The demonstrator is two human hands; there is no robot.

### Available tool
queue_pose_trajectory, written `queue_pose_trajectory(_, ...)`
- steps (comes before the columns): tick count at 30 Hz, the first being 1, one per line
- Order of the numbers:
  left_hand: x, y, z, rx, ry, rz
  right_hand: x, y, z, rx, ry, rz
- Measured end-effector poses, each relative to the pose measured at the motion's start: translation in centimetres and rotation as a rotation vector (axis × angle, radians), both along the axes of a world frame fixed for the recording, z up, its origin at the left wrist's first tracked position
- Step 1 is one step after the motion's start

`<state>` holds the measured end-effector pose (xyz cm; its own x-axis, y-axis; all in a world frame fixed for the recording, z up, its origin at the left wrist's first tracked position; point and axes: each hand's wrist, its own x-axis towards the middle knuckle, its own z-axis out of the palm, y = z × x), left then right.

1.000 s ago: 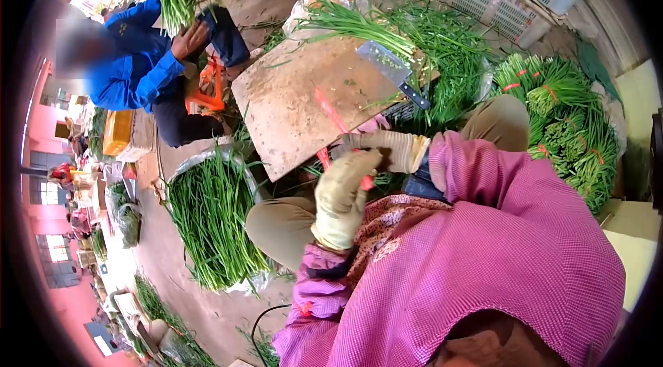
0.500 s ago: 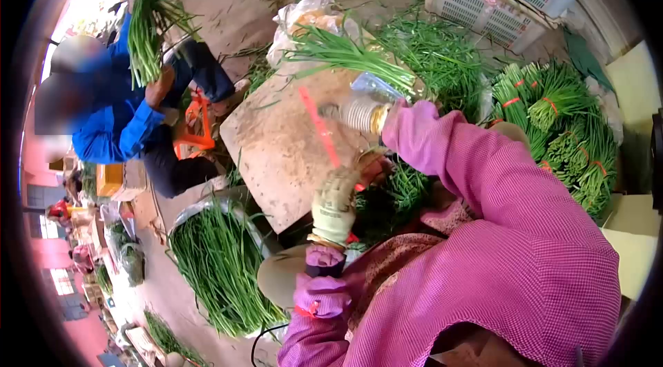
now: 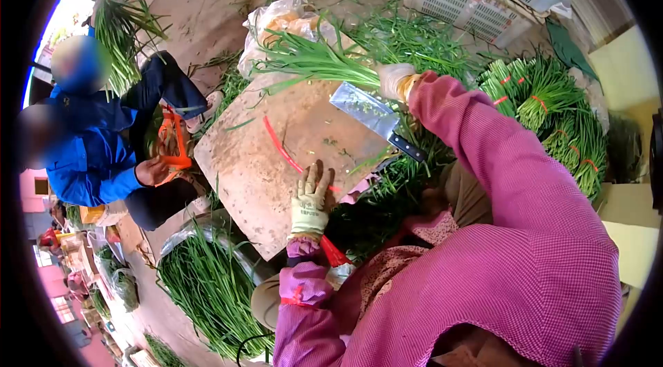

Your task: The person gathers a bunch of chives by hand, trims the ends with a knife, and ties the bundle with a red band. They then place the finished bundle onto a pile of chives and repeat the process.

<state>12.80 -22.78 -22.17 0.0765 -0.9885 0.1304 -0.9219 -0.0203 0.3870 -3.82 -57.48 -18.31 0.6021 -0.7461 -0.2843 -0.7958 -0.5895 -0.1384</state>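
My right hand, in a pale glove, is closed around the cut end of a bunch of chives, whose long green leaves stretch left across the board. My left hand, also gloved, lies with fingers spread on the board's near part. Beneath or beside its fingers runs a red strip. A cleaver with a black handle rests flat just below the bunch, bits of green stuck to its blade. More red strips hang near my left wrist.
Tied chive bundles are piled at right. Loose greens lie behind the board, and a full sack of greens stands at lower left. A co-worker in blue sits at left. White crates are stacked at the back.
My right hand has gone from over the board to the bunch and grips it. My left hand has reached forward onto the board with its fingers spread. The red strip now lies lower.
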Motion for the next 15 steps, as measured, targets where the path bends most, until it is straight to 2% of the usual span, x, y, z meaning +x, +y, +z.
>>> queue_pose_trajectory(2,0.4,0.6,0.0,-0.008,-0.078,0.013,0.2,-1.2,-0.6,-0.012,-0.033,-0.004)
queue_pose_trajectory(4,0.3,1.3,1.2,0.102,-0.071,0.102,0.1,-2.9,-0.3,0.239,-0.09,-0.062)
queue_pose_trajectory(5,0.5,1.6,1.7,0.131,-0.121,0.113,0.5,-4.0,0.0,0.13,0.183,0.203)
queue_pose_trajectory(6,0.4,1.9,2.2,0.124,-0.126,0.114,-0.6,-3.8,2.1,0.535,-0.148,-0.232)
queue_pose_trajectory(8,0.2,2.7,3.1,0.083,-0.102,0.221,-1.8,-4.7,2.7,0.792,-0.48,-0.323)
queue_pose_trajectory(10,-0.1,3.1,4.9,0.015,-0.107,0.225,-2.5,-4.9,6.9,0.627,-0.562,-0.283)
queue_pose_trajectory(11,-0.5,3.3,5.9,-0.032,-0.094,0.322,-3.2,-4.1,9.4,0.556,-0.509,-0.284)
queue_pose_trajectory(12,-1.1,3.5,7.0,-0.076,-0.08,0.412,-2.8,-4.8,9.9,0.378,-0.379,-0.258)
queue_pose_trajectory(14,-2.2,3.1,10.3,-0.119,-0.106,0.44,-2.4,-4.5,13.6,0.31,-0.372,-0.236)
queue_pose_trajectory(15,-2.8,2.8,11.9,-0.216,-0.154,0.446,-2.9,-3.6,15.3,0.341,-0.495,-0.208)
